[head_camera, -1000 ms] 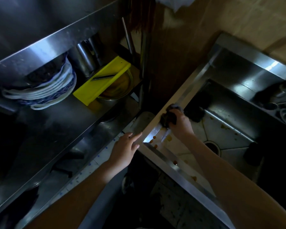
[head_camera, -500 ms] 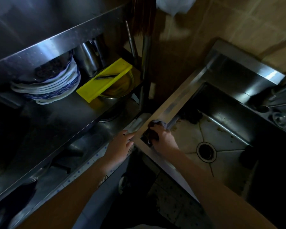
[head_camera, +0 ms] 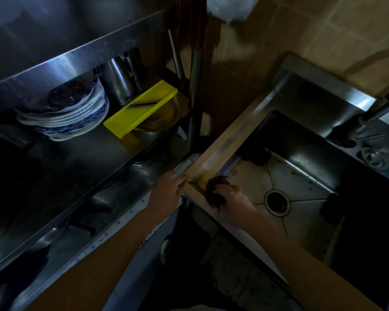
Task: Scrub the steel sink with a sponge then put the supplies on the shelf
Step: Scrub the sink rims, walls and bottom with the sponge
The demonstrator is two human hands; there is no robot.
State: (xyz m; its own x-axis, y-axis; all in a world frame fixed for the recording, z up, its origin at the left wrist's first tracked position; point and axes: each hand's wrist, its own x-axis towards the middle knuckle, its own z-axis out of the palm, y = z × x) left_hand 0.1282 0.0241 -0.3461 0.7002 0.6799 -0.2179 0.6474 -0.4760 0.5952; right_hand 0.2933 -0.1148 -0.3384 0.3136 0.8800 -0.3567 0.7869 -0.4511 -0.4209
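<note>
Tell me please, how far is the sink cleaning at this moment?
Done: nothing looks finished; brown spots dot the sink floor. In hand: the right hand holds a dark sponge against the sink's near left corner, and the left hand rests on the rim there. Left: scrubbing the rest, then putting the supplies on the shelf.

The shelf (head_camera: 88,158) stands left of the sink (head_camera: 222,149); on it, plates (head_camera: 76,117) lie left of the slicer (head_camera: 142,108). The sponge (head_camera: 216,187) sits at the sink's near-left corner.
</note>
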